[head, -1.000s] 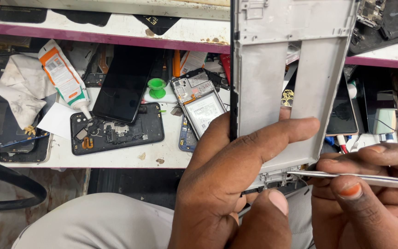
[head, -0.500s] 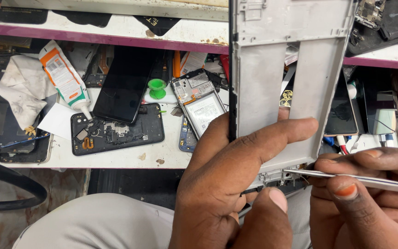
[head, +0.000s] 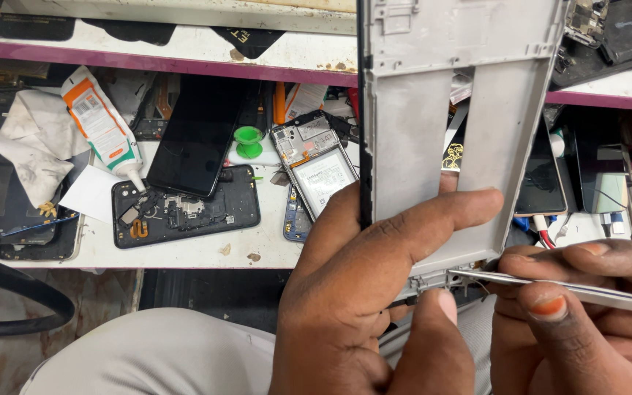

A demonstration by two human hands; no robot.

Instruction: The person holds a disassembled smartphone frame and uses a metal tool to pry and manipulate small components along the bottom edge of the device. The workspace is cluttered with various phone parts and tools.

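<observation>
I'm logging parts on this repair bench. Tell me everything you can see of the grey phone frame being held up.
The grey phone frame is a bare, dull silver-grey mid-frame, metal by its look, with a long open slot down its middle and a dark edge on its left. It stands upright. The left hand grips its lower part; metal tweezers in the right hand touch its bottom edge.

Matt grey metal phone frame (head: 433,139), dull and lightly scuffed, sits in the left hand (head: 374,292). Just right of that grip, slim polished steel tweezers (head: 550,287) gleam. Beyond the grip, a glossy black glass screen panel (head: 195,139), a crumpled white cloth (head: 27,146) and a smooth plastic glue tube (head: 100,124).
</observation>
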